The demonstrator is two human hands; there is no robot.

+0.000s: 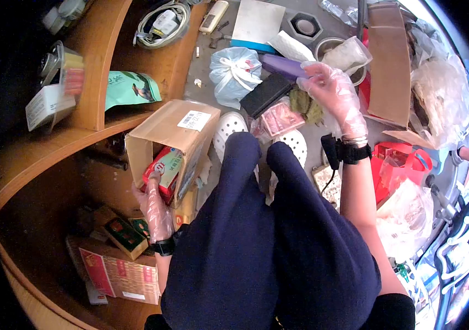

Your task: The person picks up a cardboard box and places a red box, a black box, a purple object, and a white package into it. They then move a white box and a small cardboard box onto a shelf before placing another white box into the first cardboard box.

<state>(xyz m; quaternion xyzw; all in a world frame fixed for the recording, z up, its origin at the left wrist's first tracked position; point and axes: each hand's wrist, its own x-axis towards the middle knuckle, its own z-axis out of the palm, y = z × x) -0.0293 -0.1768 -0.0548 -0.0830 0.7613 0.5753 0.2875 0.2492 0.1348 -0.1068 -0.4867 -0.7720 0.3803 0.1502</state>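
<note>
My left hand, in a clear plastic glove, grips a red and green box at the mouth of a brown cardboard box. My thumb lies on its printed face, while the other fingers are partly hidden. My right hand, gloved the same way, is raised over the floor clutter with its fingers loosely curled and apart. Close to its fingertips lie a purple case and a white packet. Below it are a dark green bundle, a black box and a pink packet.
A wooden cabinet on the left holds a coiled cable, a green pouch and a red-patterned carton. A tied plastic bag sits near my shoes. On the right are an open carton and a red bag.
</note>
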